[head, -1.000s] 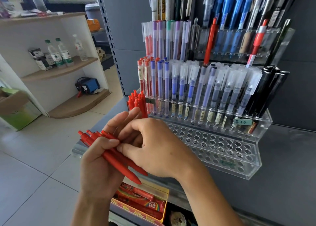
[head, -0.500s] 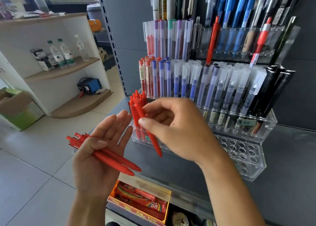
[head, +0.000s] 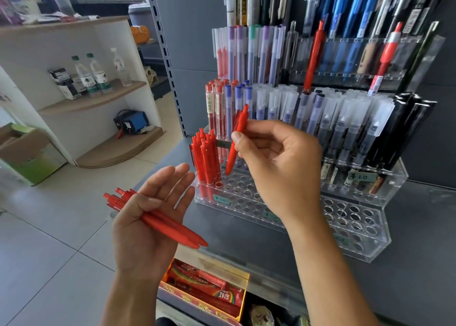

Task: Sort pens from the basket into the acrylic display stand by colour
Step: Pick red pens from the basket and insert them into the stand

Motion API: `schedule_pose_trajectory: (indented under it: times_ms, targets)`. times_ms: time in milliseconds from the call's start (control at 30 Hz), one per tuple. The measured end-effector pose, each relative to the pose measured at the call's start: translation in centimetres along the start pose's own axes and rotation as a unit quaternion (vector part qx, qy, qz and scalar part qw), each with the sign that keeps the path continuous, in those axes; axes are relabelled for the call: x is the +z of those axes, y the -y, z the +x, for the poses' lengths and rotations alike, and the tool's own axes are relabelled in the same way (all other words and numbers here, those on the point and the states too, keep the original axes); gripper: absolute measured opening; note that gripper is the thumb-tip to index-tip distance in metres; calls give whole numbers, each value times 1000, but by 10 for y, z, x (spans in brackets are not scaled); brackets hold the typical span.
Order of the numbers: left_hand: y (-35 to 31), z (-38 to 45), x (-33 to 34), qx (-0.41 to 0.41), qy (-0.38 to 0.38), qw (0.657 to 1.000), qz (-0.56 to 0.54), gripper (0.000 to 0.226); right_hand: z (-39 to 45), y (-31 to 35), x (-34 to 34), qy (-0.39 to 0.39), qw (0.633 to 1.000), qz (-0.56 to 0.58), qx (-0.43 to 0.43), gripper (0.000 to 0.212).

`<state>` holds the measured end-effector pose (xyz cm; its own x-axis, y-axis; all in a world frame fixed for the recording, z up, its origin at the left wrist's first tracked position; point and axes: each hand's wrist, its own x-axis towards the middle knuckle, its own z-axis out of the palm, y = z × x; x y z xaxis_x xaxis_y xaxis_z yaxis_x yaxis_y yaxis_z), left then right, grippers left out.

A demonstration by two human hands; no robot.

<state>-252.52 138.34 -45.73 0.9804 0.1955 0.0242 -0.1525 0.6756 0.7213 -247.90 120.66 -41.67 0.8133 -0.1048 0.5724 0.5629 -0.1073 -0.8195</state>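
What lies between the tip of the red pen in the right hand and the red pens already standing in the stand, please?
In the head view, only a few empty holes of the acrylic stand separate the held red pen from the standing red pens; nothing blocks the way.

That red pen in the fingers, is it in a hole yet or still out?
Still out. The right hand pinches the red pen, tip hanging above the stand and its holes.
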Motion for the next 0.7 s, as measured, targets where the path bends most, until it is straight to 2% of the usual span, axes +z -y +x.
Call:
schedule_pose_trajectory:
  times_ms: [367, 500, 700]
  targets:
    - [-1, 1, -1, -2, -11, 1000, 1, 43, -7, -17, 24, 27, 986, -157, 41, 19]
    - [-1, 0, -2, -4, -14, 1000, -17, 48, -8, -16, 31, 6, 974, -223, 31, 22]
    - [0, 3, -3, -12, 7, 1000, -17, 42, -11, -16, 37, 21, 962, -267, 42, 21]
